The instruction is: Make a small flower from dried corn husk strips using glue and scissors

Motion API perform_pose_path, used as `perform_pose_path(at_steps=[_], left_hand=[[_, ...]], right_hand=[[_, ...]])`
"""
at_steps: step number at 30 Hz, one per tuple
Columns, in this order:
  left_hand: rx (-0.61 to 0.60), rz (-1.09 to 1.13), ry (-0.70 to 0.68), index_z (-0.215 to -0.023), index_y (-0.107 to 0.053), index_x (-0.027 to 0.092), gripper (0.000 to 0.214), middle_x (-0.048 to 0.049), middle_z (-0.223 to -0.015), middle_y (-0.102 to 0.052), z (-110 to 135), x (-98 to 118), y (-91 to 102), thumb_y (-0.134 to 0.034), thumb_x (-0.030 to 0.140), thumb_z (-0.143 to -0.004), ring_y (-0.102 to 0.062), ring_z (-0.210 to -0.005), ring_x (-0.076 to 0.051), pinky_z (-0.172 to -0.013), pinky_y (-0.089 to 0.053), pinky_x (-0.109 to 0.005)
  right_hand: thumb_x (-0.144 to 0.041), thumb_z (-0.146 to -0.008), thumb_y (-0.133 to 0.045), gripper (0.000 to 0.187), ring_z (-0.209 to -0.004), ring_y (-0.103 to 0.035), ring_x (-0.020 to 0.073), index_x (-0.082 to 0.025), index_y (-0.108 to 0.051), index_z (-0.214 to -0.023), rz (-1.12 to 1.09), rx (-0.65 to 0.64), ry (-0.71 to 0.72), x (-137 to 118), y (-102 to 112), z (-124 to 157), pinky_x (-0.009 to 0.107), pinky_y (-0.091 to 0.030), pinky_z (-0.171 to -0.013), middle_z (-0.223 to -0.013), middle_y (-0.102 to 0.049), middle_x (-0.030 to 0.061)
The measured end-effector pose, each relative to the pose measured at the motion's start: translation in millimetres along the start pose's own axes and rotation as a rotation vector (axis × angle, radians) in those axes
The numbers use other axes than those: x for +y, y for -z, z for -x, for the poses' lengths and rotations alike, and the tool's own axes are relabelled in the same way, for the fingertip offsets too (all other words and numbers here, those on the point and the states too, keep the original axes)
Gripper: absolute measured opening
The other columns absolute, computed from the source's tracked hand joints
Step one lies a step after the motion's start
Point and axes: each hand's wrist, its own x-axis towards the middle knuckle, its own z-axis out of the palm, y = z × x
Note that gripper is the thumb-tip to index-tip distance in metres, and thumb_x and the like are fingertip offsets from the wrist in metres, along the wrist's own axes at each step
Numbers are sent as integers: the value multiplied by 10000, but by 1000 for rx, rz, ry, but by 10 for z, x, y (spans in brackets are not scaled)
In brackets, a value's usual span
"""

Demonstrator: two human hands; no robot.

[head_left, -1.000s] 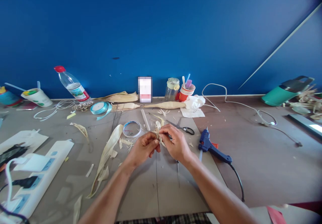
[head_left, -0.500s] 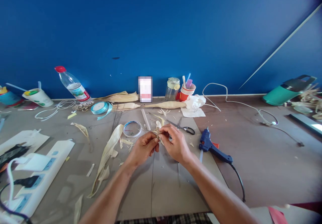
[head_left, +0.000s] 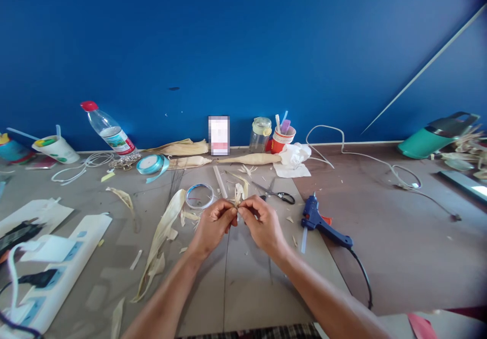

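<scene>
My left hand point(head_left: 216, 226) and my right hand point(head_left: 262, 223) meet over the middle of the table, fingertips pinched together. Between them is a small piece of dried corn husk point(head_left: 238, 193), its pale end sticking up past the fingers. A thin stem or wire seems to run down from the left fingers; the fingers hide most of it. Black-handled scissors point(head_left: 281, 195) lie just beyond my right hand. A roll of clear tape point(head_left: 200, 196) rests beyond my left hand. Long husk strips point(head_left: 162, 245) lie on the left.
A blue glue gun point(head_left: 318, 219) with its cord lies to the right. On the left is a white power strip point(head_left: 81, 242) with plugs. Along the wall stand a bottle point(head_left: 114, 133), a jar point(head_left: 261, 133), a paper cup point(head_left: 283, 138) and a ribbon spool point(head_left: 149, 164).
The right hand has lowered slightly and turned, and its fingertips now meet the left ones more evenly. More of the pale husk end shows above the fingers.
</scene>
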Motion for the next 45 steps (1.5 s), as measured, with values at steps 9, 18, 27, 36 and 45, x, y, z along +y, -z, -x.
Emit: perform_pose_path(at_steps=[9, 18, 27, 36, 45], left_hand=[[-69, -63, -21, -661, -506, 168, 213, 31, -572, -569, 6, 14, 22, -535, 327, -799, -422, -426, -62, -435, -337, -203], [-221, 38, 12, -658, -446, 172, 266, 15, -560, -605, 3, 36, 66, -554, 370, -798, -412, -379, -51, -403, -298, -193], [-253, 214, 113, -640, -456, 166, 328, 16, -505, -599, 11, 12, 39, -622, 431, -739, -387, -331, -41, -359, -227, -181], [-126, 257, 60, -707, -514, 155, 290, -3, -596, -633, 8, 41, -32, -604, 426, -756, -431, -404, -59, -422, -296, -201], [-81, 219, 56, -855, -510, 151, 269, 3, -651, -611, 2, 38, -51, -651, 343, -730, -493, -484, -74, -458, -364, -202]], right_hand=[[-272, -739, -559, 161, -492, -436, 94, -164, -602, -627, -126, -21, -199, -76, 15, -19, 217, -352, -478, -555, -488, -25], [-301, -719, -646, 151, -446, -392, 71, -163, -590, -696, -545, -172, -349, 49, 1, -30, 197, -296, -451, -466, -519, -45], [-325, -688, -707, 212, -473, -567, 126, -172, -560, -682, -869, -435, -372, 36, 46, -78, 279, -445, -553, -573, -580, -33], [-393, -704, -659, 257, -436, -451, 103, -190, -514, -643, -794, -295, -332, 117, -48, -113, 259, -397, -506, -462, -487, -51], [-372, -690, -675, 255, -472, -444, 89, -183, -512, -643, -795, -239, -363, 189, -60, -141, 227, -346, -494, -515, -491, -43]])
